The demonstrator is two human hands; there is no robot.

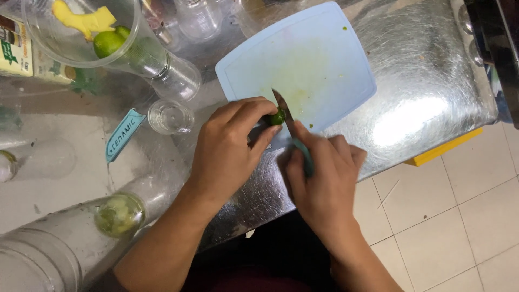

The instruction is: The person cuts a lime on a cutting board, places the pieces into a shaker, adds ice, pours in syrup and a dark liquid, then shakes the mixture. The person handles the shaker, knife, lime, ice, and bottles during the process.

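My left hand (230, 146) pinches a small green lime (278, 117) against the near edge of a pale blue cutting board (324, 48). My right hand (323, 181) grips a knife (283, 107) by its teal handle. The blade rests against the lime's right side, its tip pointing away from me. The board lies on a shiny steel counter (427, 81) and carries green juice stains.
A clear plastic cup (81, 32) with limes and a yellow squeezer stands at the top left. A small glass (170, 116) and a teal knife sheath (123, 133) lie left of the board. More clear cups (119, 213) stand at the lower left. Tiled floor (459, 216) lies to the right.
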